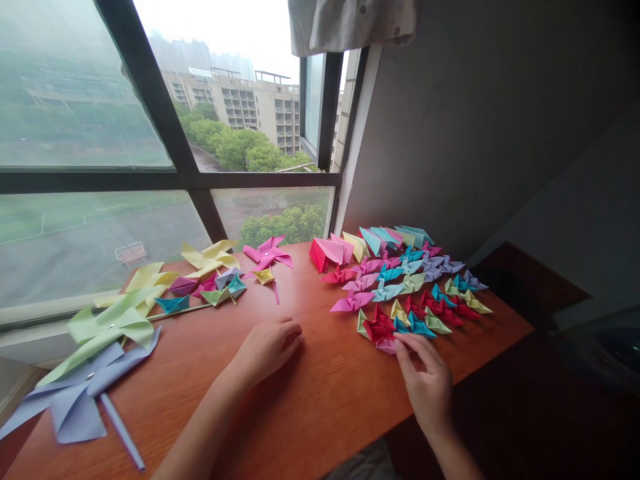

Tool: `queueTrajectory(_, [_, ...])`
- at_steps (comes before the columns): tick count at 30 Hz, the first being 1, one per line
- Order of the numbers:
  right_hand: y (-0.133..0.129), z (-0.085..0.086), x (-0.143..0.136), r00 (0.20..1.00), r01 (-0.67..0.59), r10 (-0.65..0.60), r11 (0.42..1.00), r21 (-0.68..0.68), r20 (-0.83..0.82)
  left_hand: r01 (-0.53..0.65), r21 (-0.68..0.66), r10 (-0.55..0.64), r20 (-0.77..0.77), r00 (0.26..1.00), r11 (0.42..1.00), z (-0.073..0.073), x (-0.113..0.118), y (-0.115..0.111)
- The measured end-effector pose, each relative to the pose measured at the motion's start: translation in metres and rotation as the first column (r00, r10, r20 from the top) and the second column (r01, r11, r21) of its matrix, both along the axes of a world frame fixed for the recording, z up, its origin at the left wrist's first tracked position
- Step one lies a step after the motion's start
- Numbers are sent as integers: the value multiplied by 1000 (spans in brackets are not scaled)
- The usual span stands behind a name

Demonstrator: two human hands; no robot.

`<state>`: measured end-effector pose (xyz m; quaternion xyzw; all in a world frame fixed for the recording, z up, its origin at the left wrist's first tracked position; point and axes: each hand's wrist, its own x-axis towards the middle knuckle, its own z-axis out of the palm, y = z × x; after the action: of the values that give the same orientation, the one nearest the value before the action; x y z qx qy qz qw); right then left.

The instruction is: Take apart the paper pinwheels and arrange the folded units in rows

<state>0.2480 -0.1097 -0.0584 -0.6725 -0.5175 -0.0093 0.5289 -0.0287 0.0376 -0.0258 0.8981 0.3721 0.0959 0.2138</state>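
My right hand (425,373) pinches the edge of a small pink folded-paper boat (387,345) between thumb and fingertips. That boat sits at the front of a cluster of small paper boats, touching or close beside a red one (379,325). Blue (421,326), green (437,323) and yellow (399,312) paper boats lie just behind. My left hand (273,343) rests on the table, its fingers curled together with nothing visible in them. Behind the boats stand rows of folded paper cranes (353,301) in pink, blue, green and purple.
Paper planes (385,239) stand at the back right. Large paper pinwheels, purple (90,383), green (110,327), yellow (210,257) and pink (269,253), lie along the left, with several small boats (225,291) among them. The wooden table (310,413) adjoins a window (185,179) and a grey wall (450,133).
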Motion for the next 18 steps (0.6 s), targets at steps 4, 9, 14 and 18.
queueTrajectory(4, [-6, 14, 91, 964, 228, -241, 966, 119, 109, -21, -58, 24, 48, 999, 998, -2, 0, 4])
queueTrajectory(9, [-11, 21, 216, 826, 538, -540, 841, 65, 162, -24, -59, 27, 51, 998, 998, 0, 3, 3])
queueTrajectory(14, [-13, -3, 295, 760, 649, -642, 745, -154, 101, -38, -39, 38, 3, 999, 999, -4, 4, 5])
queueTrajectory(18, [-10, -25, 314, 773, 624, -632, 743, -242, 52, -39, -37, 39, -13, 999, 999, -6, 4, 6])
